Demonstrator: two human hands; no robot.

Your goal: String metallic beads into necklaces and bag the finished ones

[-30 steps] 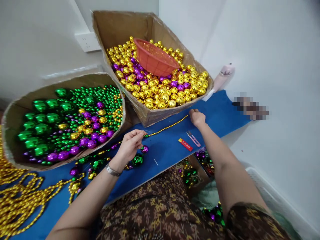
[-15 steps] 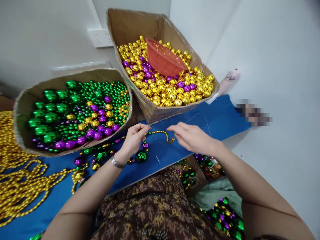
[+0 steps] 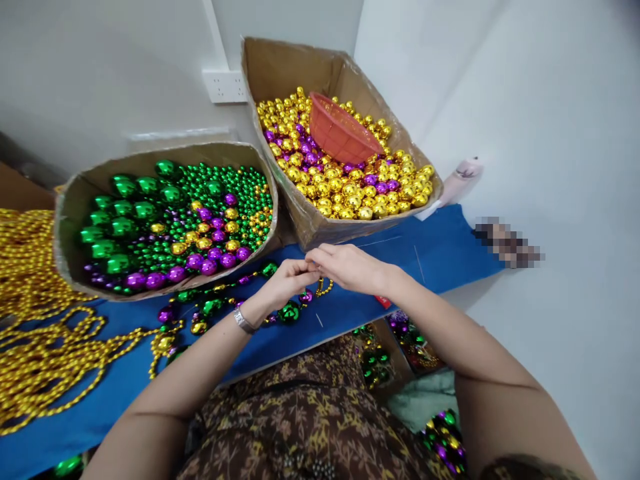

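Note:
My left hand [image 3: 287, 287], with a metal watch band at the wrist, is pinched closed on the end of a bead strand. My right hand [image 3: 350, 268] meets it fingertip to fingertip over the blue table, its fingers closed too; what lies between them is hidden. A short length of small gold beads [image 3: 326, 288] curls below the right hand. Just under my left hand lie a large green ball bead [image 3: 289, 313] and a purple bead [image 3: 305, 297]. More of the mixed bead garland [image 3: 213, 307] stretches to the left on the table.
A cardboard box [image 3: 63, 247] of green, purple and gold beads stands at left. Behind, another box [image 3: 320, 230] holds gold and purple beads with a red basket [image 3: 343, 130]. Gold bead strands [image 3: 45, 360] heap at far left. Boxes of beads [image 3: 377, 360] sit below the blue table's [image 3: 440, 243] edge.
My right hand has moved left to meet my left hand; they were apart with the gold bead strand between them. The strand now hangs lower. The view has shifted slightly.

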